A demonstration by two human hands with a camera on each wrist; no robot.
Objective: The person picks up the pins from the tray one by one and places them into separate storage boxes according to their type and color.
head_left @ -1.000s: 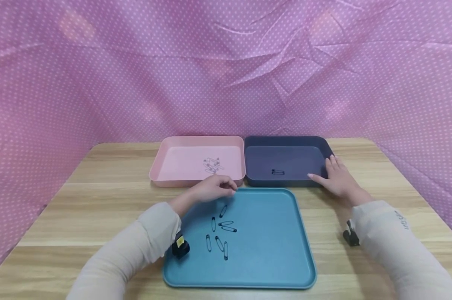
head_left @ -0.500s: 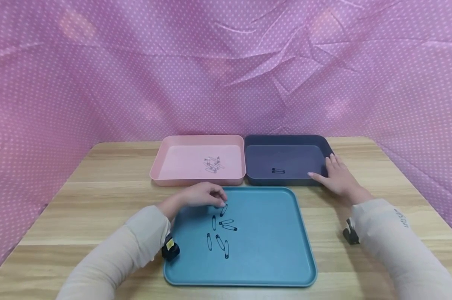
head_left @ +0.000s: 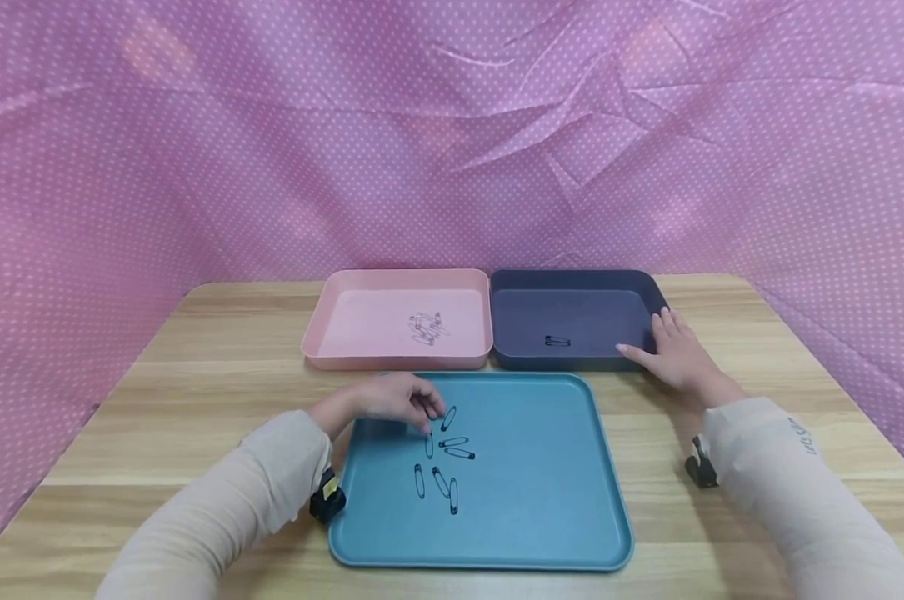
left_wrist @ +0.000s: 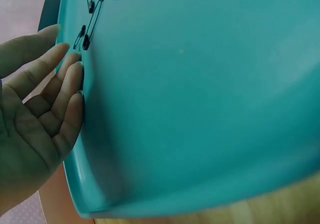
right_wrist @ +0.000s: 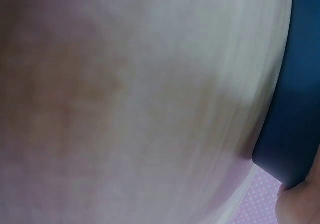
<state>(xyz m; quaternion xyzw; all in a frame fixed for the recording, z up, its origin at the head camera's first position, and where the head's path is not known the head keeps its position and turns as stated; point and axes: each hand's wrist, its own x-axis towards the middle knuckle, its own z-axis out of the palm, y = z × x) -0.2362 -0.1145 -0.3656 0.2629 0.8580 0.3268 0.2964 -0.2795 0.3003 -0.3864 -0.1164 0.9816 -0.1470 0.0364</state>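
Note:
Several black-headed safety pins (head_left: 460, 454) lie loose on the teal tray (head_left: 541, 500). My left hand (head_left: 392, 397) hovers over that tray's far left part, fingertips beside an upright-lying safety pin (head_left: 429, 447). In the left wrist view, the left hand (left_wrist: 45, 94) has loosely bent fingers with thumb and index apart, and nothing shows between them. On the right, my right hand (head_left: 680, 358) rests with spread fingers on the near right corner of the navy tray (head_left: 571, 365). Only a bit of the right hand (right_wrist: 297, 204) shows in the right wrist view.
A pink tray (head_left: 369, 364) stands at the back left, touching the navy one, with a pile of safety pins (head_left: 425, 328) in it. Two safety pins (head_left: 556, 342) lie in the navy tray. Wooden tabletop (head_left: 197, 400) surrounds the trays; a pink dotted cloth (head_left: 452, 133) hangs behind.
My left hand has come back from the gap near the pink tray, moving left and toward me, down to the pins on the teal tray. The right hand has stayed put.

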